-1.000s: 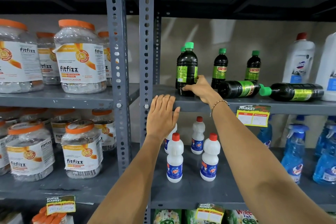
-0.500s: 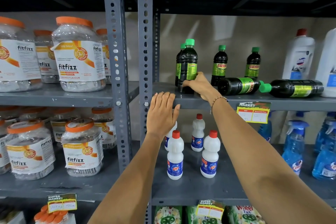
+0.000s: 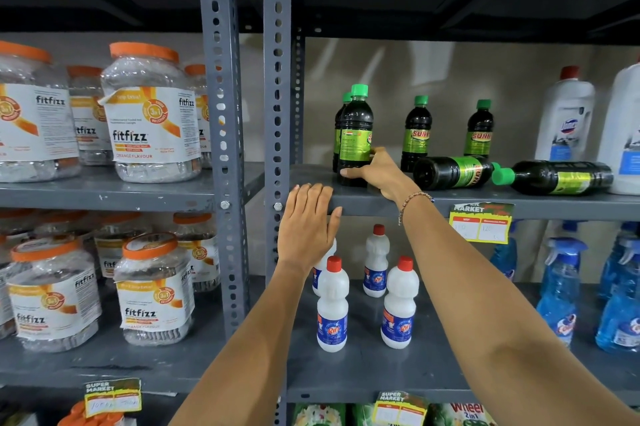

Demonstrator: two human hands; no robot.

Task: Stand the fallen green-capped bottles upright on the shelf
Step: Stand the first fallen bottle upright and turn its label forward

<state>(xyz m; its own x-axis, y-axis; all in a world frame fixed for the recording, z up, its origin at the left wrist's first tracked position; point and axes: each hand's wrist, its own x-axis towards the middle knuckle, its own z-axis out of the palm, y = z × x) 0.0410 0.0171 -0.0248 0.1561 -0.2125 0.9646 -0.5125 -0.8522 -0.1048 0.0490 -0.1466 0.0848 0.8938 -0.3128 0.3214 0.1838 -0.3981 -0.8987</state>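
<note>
now the right hand is wrapping the lower body of an upright green-capped bottle near the front left corner of the shelf, thumb across the front of its base and the other fingers curled round its right side. over the last second the bottle is staying vertical while its label is turning: the printed front that was facing out is now swinging round to the right, so the hand seems to be twisting it into place rather than lifting it. it is sitting flat on the shelf, just in front of another upright bottle whose cap is peeking out behind it.

the left hand is holding nothing; it is resting flat and open against the front edge of the shelf, fingers together, and is not shifting between the frames.

that suggests this bottle is essentially done, only needing release. two fallen bottles are still lying on their sides further right along the shelf: one just beside the right hand with its base toward the camera, the other next to it, its green cap almost touching the first. two more bottles are standing upright behind them. so, as a judgement, the task is partly through.
</note>
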